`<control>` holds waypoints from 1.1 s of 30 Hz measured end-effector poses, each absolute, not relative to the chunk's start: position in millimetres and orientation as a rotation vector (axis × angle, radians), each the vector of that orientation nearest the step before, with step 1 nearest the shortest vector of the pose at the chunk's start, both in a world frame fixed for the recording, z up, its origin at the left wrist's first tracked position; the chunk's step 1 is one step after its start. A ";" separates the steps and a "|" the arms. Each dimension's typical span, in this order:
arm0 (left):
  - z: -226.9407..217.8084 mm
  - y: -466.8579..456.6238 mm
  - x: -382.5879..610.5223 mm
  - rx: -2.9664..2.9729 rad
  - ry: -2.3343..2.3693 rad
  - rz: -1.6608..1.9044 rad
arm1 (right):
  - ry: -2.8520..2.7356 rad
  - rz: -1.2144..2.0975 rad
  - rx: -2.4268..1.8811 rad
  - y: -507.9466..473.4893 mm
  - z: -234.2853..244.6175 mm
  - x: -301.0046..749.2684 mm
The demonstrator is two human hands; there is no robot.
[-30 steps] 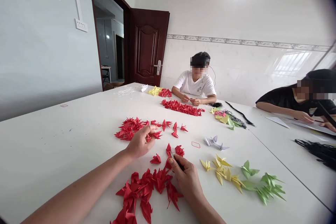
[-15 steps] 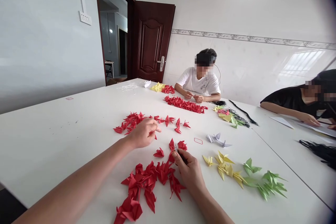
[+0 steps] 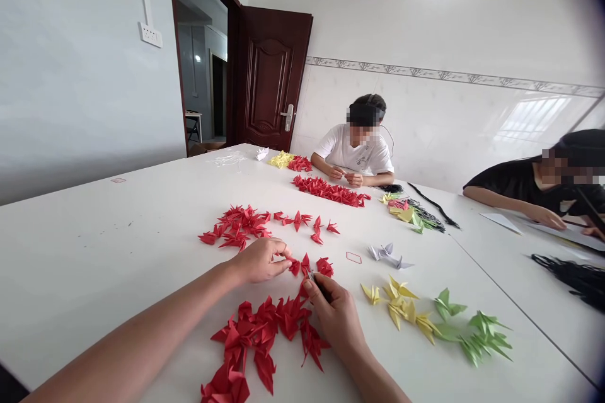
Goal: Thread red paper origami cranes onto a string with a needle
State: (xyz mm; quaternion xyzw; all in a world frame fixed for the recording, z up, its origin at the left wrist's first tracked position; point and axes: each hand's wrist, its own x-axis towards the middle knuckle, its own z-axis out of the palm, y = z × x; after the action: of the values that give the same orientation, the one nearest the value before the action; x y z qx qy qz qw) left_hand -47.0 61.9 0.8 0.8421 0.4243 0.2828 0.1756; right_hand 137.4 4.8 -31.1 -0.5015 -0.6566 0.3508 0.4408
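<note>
Near edge of the counter (image 3: 94, 252): both your forearms reach in from here, over a tangled heap of red cranes (image 3: 265, 334) that runs from this edge toward the counter's middle.
Left hand (image 3: 259, 260): knuckles up, fingertips drawn together and pinching a single red crane (image 3: 293, 266) just beyond the heap.
Right hand (image 3: 338, 318): curled, with thumb and fingers pinched on a dark slim thing (image 3: 322, 289); you cannot tell what it is. Its far end points toward the single red crane, and the hand lies at the heap's right side.
Single red crane: it sits between your two hands, just beside another red crane (image 3: 324, 266). Whether it touches the counter cannot be told.
Middle of the counter: loose red cranes (image 3: 236, 227) lie scattered beyond your left hand, apart from the heap.
Toward the right edge: yellow cranes (image 3: 401, 308) and green cranes (image 3: 477, 337) lie in a row. Pale grey cranes (image 3: 387, 255) and a small red outline (image 3: 353, 257) lie beyond them.
Far edge: a person in a white shirt (image 3: 354, 151) keeps both hands together just beyond a row of red cranes (image 3: 331, 192).
Right edge: a person in a black top (image 3: 515, 179) leans over white sheets (image 3: 501, 219), with black cords (image 3: 576, 274) near.
</note>
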 end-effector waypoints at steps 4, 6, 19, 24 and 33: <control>-0.7 58.2 -41.7 2.303 1.236 0.870 | -1.711 0.821 -1.259 3.7 -29.9 136.5; -1.9 56.1 -39.1 2.270 1.226 0.879 | -1.753 0.796 -1.253 3.3 -29.8 136.1; -4.8 52.2 -32.3 2.120 1.071 0.951 | -1.824 0.683 -1.257 2.6 -30.0 134.8; -2.2 56.2 -36.4 2.167 1.203 1.002 | -1.754 0.669 -1.255 2.8 -32.0 135.3; -3.3 92.7 -87.3 2.283 1.742 1.228 | -1.621 0.739 -1.287 5.1 -34.2 137.9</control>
State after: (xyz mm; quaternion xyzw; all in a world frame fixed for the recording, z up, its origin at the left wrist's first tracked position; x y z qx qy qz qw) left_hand -87.3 92.7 -3.3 0.7309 0.5578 0.3932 0.0089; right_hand 137.9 5.1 -34.2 -0.5218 -0.6568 0.2995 0.4547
